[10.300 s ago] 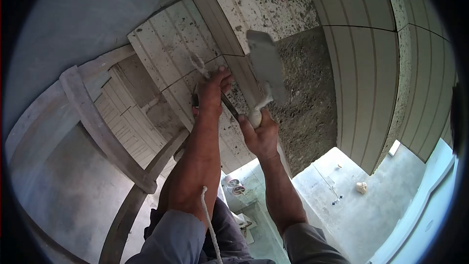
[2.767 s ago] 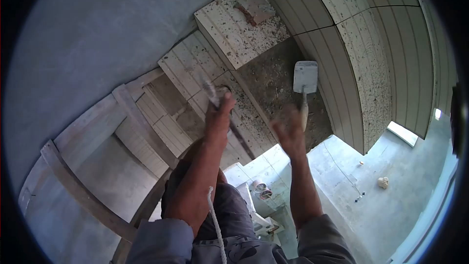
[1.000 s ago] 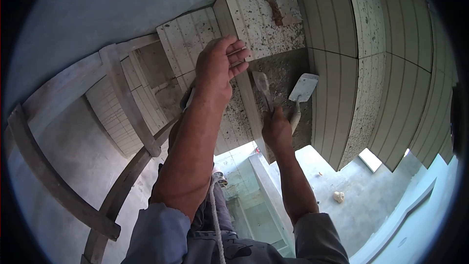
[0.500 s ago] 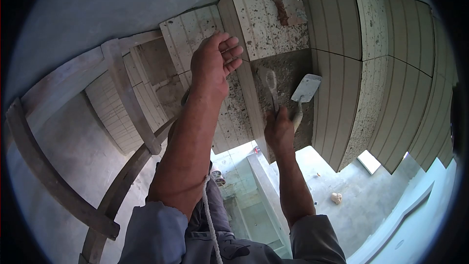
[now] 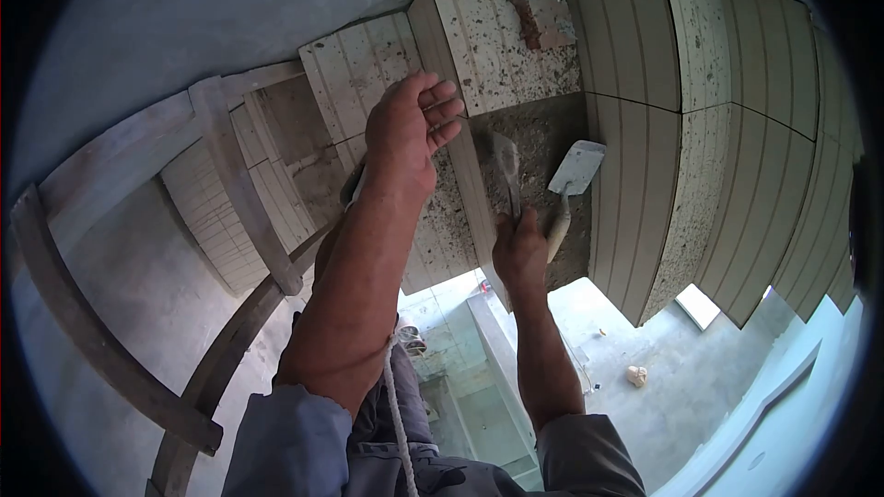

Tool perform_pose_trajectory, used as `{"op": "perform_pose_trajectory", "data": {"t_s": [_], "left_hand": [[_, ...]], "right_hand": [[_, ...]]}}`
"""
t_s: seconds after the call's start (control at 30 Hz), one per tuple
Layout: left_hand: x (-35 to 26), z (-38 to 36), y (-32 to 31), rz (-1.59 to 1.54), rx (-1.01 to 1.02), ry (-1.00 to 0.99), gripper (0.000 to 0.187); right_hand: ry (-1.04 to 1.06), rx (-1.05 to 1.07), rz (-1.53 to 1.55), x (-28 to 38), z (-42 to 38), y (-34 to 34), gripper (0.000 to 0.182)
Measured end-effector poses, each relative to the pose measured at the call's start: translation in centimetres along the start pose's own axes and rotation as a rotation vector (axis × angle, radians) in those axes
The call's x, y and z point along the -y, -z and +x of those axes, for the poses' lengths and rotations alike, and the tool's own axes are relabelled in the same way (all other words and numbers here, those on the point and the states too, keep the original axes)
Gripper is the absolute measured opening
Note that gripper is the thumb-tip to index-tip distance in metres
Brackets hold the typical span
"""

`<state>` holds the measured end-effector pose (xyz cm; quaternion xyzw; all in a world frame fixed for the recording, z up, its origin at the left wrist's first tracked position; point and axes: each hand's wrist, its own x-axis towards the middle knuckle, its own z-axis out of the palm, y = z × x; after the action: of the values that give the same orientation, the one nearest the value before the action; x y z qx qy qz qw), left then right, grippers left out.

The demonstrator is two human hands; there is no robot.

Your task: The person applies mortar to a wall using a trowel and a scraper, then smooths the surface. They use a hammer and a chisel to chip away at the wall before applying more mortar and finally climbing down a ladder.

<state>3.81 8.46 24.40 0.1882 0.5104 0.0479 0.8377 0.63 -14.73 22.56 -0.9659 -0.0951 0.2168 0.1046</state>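
My right hand is closed round the handle of a small trowel. Its narrow blade points away from me and is slightly blurred, over the grey mortar bed of one stair step. Right of it a second trowel, with a flat square-ended blade and pale handle, lies on the same mortar. My left hand is over the neighbouring step on the left, fingers loosely curled and apart, holding nothing. Beside it runs the upright tile along the mortar's left side.
A piece of broken brick sits on the speckled tread tile beyond the mortar. Ribbed stair tiles continue on the right. Wooden rails stand on the left. Past the stair edge, the floor lies far below.
My right hand and its trowel have shifted slightly left, the blade nearer the upright tile. My left hand has moved a little right and toward me. The second trowel stays put.
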Motion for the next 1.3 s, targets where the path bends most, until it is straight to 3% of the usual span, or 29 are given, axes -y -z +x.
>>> {"op": "perform_pose_trajectory", "data": {"t_s": [0.07, 0.2, 0.67, 0.77, 0.9, 1.07, 1.17, 1.3], "left_hand": [[0.1, 0.0, 0.0, 0.015, 0.002, -0.008, 0.026], [0.4, 0.1, 0.0, 0.033, 0.0, -0.007, 0.027], [0.6, 0.4, -0.8, 0.109, 0.025, -0.001, 0.027], [0.7, 0.3, -1.2, 0.114, 0.031, 0.013, 0.026], [0.8, 0.5, -1.6, 0.107, 0.02, 0.03, 0.023], [0.3, 0.9, -1.2, 0.099, 0.01, 0.013, 0.023], [0.2, 1.0, -0.7, 0.106, 0.014, -0.013, 0.025], [0.3, 1.1, -1.1, 0.122, 0.001, -0.005, 0.027]], "right_hand": [[-0.056, 0.001, 0.155, 0.4, -0.9, 0.5, 0.025], [-0.045, 0.013, 0.169, 0.3, -1.2, -0.2, 0.024], [0.203, 0.059, 0.031, -0.8, 0.1, 0.9, 0.021], [0.073, 0.072, -0.085, -0.8, 2.0, 0.3, 0.02], [0.057, 0.078, -0.091, -0.7, 1.0, 0.7, 0.02], [0.222, 0.116, 0.0, 0.5, -0.3, 3.2, 0.016], [0.051, 0.216, -0.21, -0.7, 3.0, 0.4, 0.017], [0.084, 0.158, -0.188, -0.8, 2.2, 0.7, 0.017]]}}
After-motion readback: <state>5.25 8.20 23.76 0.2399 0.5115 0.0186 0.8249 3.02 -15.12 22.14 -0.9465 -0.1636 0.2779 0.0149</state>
